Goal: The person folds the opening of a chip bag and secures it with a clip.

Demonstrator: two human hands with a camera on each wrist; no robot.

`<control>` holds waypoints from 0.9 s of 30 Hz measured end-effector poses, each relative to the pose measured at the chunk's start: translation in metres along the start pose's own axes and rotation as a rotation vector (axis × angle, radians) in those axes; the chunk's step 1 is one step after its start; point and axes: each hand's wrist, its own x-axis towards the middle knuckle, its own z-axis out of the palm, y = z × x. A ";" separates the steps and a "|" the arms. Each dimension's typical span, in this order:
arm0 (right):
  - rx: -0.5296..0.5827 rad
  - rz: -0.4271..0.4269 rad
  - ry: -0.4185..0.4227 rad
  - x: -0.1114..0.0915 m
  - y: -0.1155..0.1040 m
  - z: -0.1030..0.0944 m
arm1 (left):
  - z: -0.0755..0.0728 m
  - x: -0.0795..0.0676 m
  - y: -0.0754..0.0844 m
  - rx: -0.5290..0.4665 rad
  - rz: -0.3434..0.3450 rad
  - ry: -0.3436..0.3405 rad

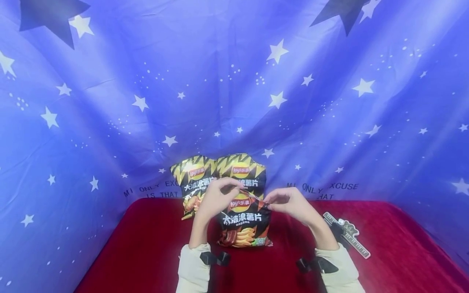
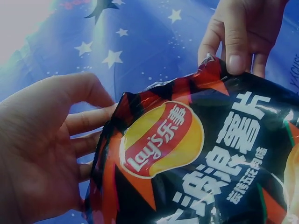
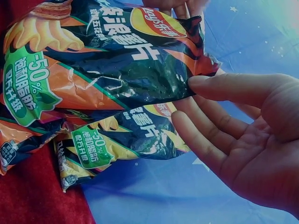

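Note:
Both hands are at the top of a black and orange Lay's potato chip bag (image 1: 242, 219), which stands upright on the red cloth in the head view. My left hand (image 1: 216, 199) is at the bag's upper left corner; in the left wrist view its fingers (image 2: 86, 122) reach behind the bag's edge, and the thumb's hold is hard to make out. The upper right corner is pinched by my right hand (image 1: 289, 203), with the thumb (image 3: 205, 86) on the front and fingers behind. Behind stand two black and yellow chip bags, one on the left (image 1: 194, 175) and one nearer the middle (image 1: 242, 162), partly covered.
A red cloth (image 1: 146, 244) covers the table. To the right of my right forearm lies a flat, ruler-like piece with a decorated shape (image 1: 348, 234), partly hidden by the wrist. A blue curtain with stars (image 1: 220, 81) hangs behind the table.

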 end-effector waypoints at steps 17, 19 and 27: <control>-0.015 0.033 -0.048 -0.003 -0.005 -0.003 | 0.004 0.000 0.006 0.031 -0.067 -0.002; -0.016 0.033 -0.058 -0.004 -0.005 -0.004 | 0.004 0.000 0.006 0.036 -0.063 -0.010; -0.003 0.050 -0.020 -0.002 -0.005 -0.001 | 0.004 0.000 0.009 0.038 -0.060 0.002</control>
